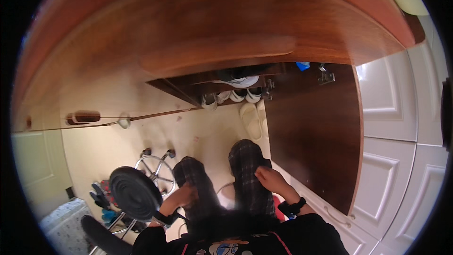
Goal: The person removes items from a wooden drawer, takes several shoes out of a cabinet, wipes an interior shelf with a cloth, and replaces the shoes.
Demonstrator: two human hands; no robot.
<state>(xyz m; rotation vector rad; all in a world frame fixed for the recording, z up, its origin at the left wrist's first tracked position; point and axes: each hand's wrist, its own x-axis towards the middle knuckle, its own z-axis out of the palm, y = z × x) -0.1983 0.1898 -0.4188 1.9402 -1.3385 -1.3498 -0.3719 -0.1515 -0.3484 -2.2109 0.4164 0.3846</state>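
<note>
My left hand (187, 194) is over my left thigh, blurred, beside the round black seat of a wheeled stool (135, 193). My right hand (271, 180), fingers curled, rests at the plaid trousers (246, 163) over my right knee; no object shows in it. Before me stands a wooden shoe cabinet with its dark door (315, 124) swung open at the right. Inside are a white and grey shoe (242, 81) on the upper shelf and several pale shoes (238, 95) below. A cream slipper (252, 122) lies on the floor against the open door.
A wooden top (230, 14) overhangs the cabinet. White panelled doors (384, 180) line the right side. Several shoes (101, 194) lie on the floor beyond the stool, near a patterned box-like thing (67, 223) at the lower left. A metal hinge (326, 77) sits on the open door.
</note>
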